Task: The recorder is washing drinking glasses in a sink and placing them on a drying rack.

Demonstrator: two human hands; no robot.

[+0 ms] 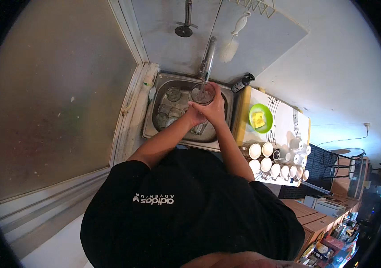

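A clear glass vessel (202, 94) is under the running stream of a chrome faucet (209, 60), with water in it. My right hand (214, 106) grips its right side, fingers curled around the rim. My left hand (195, 115) is at its lower edge, partly hidden behind my right hand; whether it grips the glass is hard to see. Several drinking glasses (173, 94) stand or lie in the stainless steel sink (150, 124) below and to the left. Another glass (199, 128) lies in the basin under my forearms.
Right of the sink, a counter with a music-note cover (281, 115) holds a green bowl (268, 118) with a yellow sponge (258, 119) and rows of upside-down cups (266, 164). A dark spray bottle (243, 82) stands at the sink's back corner. A bottle brush (234, 43) hangs on the wall.
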